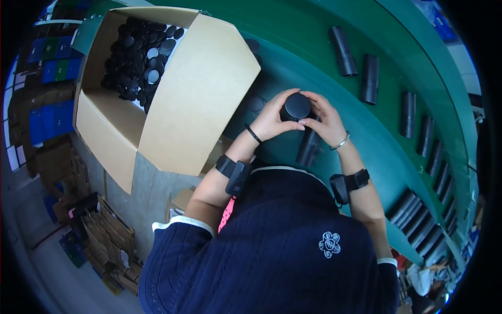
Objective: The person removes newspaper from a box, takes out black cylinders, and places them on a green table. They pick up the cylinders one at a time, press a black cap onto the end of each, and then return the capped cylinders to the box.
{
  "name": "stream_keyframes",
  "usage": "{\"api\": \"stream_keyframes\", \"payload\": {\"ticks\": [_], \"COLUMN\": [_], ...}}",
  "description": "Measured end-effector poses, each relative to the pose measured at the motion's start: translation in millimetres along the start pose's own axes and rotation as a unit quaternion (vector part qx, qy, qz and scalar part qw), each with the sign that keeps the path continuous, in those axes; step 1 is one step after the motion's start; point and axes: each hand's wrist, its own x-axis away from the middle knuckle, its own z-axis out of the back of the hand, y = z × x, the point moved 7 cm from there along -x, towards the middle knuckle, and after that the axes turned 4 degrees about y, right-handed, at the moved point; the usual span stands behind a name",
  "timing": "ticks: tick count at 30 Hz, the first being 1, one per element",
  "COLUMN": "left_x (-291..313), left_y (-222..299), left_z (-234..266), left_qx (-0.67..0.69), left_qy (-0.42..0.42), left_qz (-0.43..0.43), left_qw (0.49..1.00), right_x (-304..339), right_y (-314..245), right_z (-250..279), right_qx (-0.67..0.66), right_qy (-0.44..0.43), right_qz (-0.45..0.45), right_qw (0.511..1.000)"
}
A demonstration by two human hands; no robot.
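Note:
Both hands are wrapped around the top of a black cylindrical tube (297, 106), seen nearly end-on with its round black cap facing up. My left hand (271, 118) closes on its left side and my right hand (327, 121) on its right, the two thumbs meeting at the near edge. Just below my right hand, a second black tube (307, 150) lies on the green work surface (285, 57). Left of my hands, an open cardboard box (204, 78) holds many loose round black caps (137, 63).
A few loose caps (255, 104) lie between the box and my left hand. Along the green belt (387, 63) on the right, several black tubes (369, 78) lie spaced out. More tubes (415, 222) are grouped side by side at the lower right. Folded cardboard (107, 225) is stacked at the left.

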Motion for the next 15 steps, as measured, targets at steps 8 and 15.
{"api": "stream_keyframes", "payload": {"ticks": [8, 15], "left_x": [2, 4], "left_y": [17, 13], "left_z": [8, 8], "left_qx": [-0.134, -0.149], "left_qy": [-0.028, -0.005], "left_qz": [-0.054, -0.061], "left_qw": [0.989, 0.987], "right_x": [3, 4], "right_y": [-8, -18], "right_z": [-14, -18], "right_qx": [0.062, 0.208], "right_qy": [-0.023, 0.043], "right_qz": [0.032, 0.072], "right_qw": [0.997, 0.975]}}
